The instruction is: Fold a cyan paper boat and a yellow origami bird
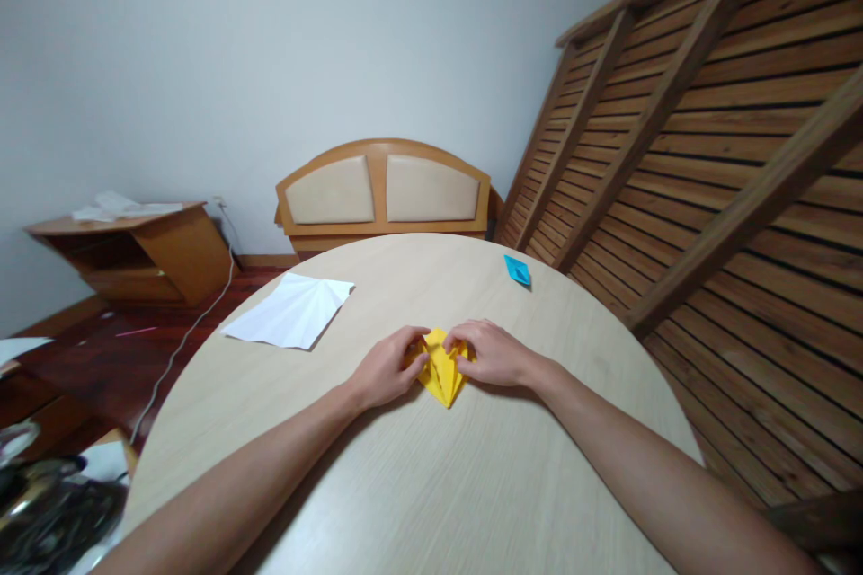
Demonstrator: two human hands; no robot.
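A yellow sheet of folded paper [441,370] lies near the middle of the round table, creased into a kite-like shape with its point toward me. My left hand [391,366] grips its left side between thumb and fingers. On the opposite side, my right hand [491,354] pinches the right flap, the thumb low and the fingers curled over the upper edge. Parts of both side flaps are hidden beneath the fingers. Farther back on the right rests a small blue folded paper piece [518,270], apart from both hands.
A creased white sheet [289,313] lies at the table's left. The round table [431,485] has a curved edge. Beyond it stand a padded headboard [384,189] and a wooden cabinet [155,256]. Slatted wood panelling [674,180] leans along the right. A white cable [182,346] crosses the floor.
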